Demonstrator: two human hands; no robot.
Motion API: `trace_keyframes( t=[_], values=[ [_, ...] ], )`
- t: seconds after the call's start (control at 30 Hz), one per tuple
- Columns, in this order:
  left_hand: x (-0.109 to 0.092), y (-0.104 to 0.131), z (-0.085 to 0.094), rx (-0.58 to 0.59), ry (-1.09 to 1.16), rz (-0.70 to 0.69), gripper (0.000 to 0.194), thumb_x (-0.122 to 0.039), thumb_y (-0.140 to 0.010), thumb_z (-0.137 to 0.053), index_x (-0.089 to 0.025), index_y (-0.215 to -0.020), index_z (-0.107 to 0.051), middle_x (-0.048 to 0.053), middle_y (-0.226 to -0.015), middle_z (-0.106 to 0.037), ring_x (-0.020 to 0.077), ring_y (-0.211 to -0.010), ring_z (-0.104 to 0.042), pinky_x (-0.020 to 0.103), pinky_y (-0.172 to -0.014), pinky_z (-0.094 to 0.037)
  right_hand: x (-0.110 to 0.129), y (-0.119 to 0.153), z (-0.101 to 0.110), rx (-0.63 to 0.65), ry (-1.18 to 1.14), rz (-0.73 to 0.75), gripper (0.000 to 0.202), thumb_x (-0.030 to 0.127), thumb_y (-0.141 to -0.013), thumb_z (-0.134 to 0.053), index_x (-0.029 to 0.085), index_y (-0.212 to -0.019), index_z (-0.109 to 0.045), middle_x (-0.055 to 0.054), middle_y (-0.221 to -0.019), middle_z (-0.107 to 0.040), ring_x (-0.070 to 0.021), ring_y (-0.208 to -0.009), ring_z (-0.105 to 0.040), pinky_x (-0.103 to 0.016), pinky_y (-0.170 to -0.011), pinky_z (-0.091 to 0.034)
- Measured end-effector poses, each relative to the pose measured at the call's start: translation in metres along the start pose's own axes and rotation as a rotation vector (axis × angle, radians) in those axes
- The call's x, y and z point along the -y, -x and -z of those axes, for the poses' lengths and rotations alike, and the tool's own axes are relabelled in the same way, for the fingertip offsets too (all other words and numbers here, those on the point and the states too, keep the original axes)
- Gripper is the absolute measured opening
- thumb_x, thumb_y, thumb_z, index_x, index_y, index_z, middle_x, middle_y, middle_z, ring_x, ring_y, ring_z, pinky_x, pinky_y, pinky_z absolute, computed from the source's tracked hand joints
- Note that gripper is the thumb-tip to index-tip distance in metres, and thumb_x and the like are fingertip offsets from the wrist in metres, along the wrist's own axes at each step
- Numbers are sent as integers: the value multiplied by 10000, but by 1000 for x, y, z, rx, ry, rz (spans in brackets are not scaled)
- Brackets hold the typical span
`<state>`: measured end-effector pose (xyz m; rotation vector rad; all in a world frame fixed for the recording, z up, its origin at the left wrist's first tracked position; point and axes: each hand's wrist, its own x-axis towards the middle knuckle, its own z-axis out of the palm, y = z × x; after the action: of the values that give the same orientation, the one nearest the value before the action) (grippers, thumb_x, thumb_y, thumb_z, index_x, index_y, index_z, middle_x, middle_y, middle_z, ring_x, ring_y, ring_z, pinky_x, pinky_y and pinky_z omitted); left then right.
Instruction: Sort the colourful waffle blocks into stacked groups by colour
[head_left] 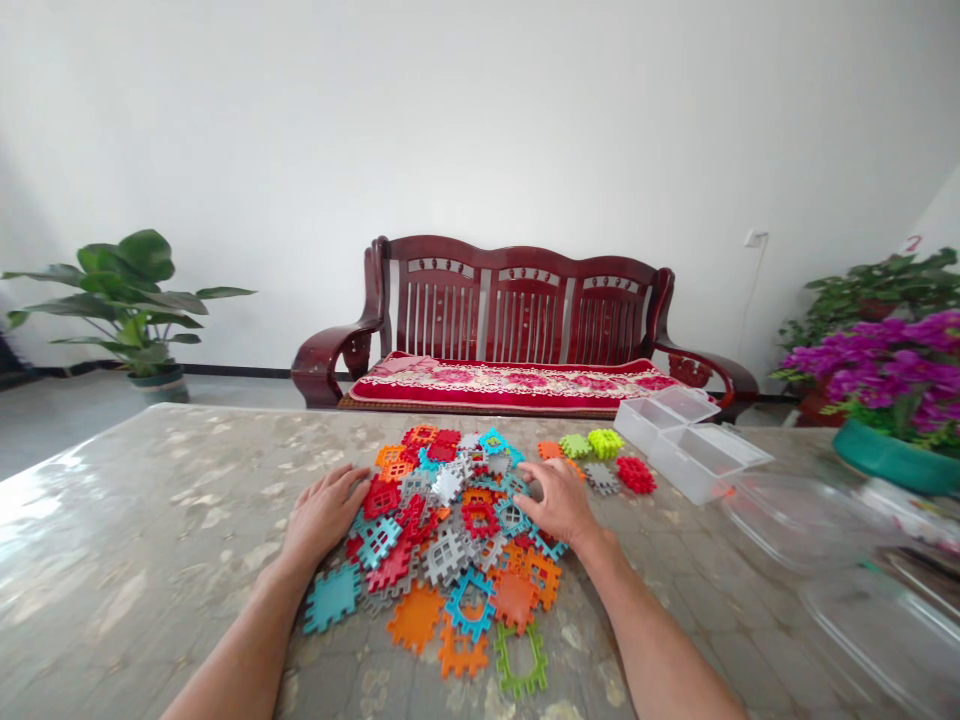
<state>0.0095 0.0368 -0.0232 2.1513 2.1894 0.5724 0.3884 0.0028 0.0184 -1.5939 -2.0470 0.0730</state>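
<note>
A loose heap of plastic interlocking tiles (pixel 448 552) in red, orange, blue and grey lies between my two hands. My left hand (pixel 328 515) rests at the heap's left edge, fingers stretched out, its fingertips by a red tile (pixel 381 498). At the right edge is my right hand (pixel 559 497), thumb and fingers apart, next to a blue window tile (pixel 513 518). Neither hand holds anything that I can see. Nearest to me lie a green frame tile (pixel 520 687), an orange tile (pixel 414 618) and a flat blue tile (pixel 332 597).
Small stacks of tiles, among them a red stack (pixel 635 475) and a yellow-green stack (pixel 604 443), sit right of the heap. Beyond them stands a clear divided box (pixel 679 470). Clear lids (pixel 802 515) and a teal flower pot (pixel 892 457) occupy the table's right side. A wooden bench (pixel 525 300) stands behind.
</note>
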Motion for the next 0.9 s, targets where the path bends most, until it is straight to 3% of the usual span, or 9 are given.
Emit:
trace_keyframes(
  t=[0.2,0.3,0.47,0.63,0.77,0.9],
  values=[
    [0,0,0,-7,-6,-2,503,-458,-940,-301,-284,-1252,-655,55,-1409,-587,231,-1313,-520,394,-1125,-355,18,0,-7,90,-314,38,367,353,-845,-627,270,-1200,-671,-14,-1018,-756,-196,-987,-652,-320,-909,-474],
    [-1,0,1,-5,-5,2,504,-458,-939,-301,-283,-1250,-656,56,-1410,-586,236,-1323,-510,400,-1125,-355,14,-3,-10,32,-410,-29,316,321,-883,-548,253,-1152,-699,-21,-1042,-758,-178,-936,-687,-291,-868,-506],
    [-3,1,2,8,-3,11,504,-458,-939,-302,-282,-1257,-651,57,-1423,-575,232,-1336,-498,401,-1132,-346,2,-5,-7,-38,-181,-174,302,246,-894,-496,264,-1090,-724,-20,-1052,-758,-185,-967,-677,-289,-867,-493],
    [-4,1,4,23,-2,17,514,-454,-938,-297,-274,-1274,-642,63,-1431,-566,235,-1348,-486,405,-1133,-345,10,1,-4,40,109,-26,205,286,-886,-571,275,-974,-755,-27,-1100,-739,-234,-1082,-591,-348,-952,-425],
    [-4,1,4,23,-3,12,515,-453,-941,-290,-274,-1273,-640,62,-1435,-563,229,-1347,-486,401,-1139,-334,14,0,-9,71,157,-9,228,352,-911,-566,277,-1032,-743,-35,-1176,-710,-245,-1124,-558,-364,-950,-403],
    [-4,1,4,25,2,15,509,-454,-943,-297,-271,-1270,-642,64,-1430,-567,228,-1344,-485,403,-1134,-337,12,-4,-16,86,115,-36,201,345,-891,-592,264,-988,-749,-22,-1119,-729,-228,-1104,-563,-332,-949,-387]
  ],
)
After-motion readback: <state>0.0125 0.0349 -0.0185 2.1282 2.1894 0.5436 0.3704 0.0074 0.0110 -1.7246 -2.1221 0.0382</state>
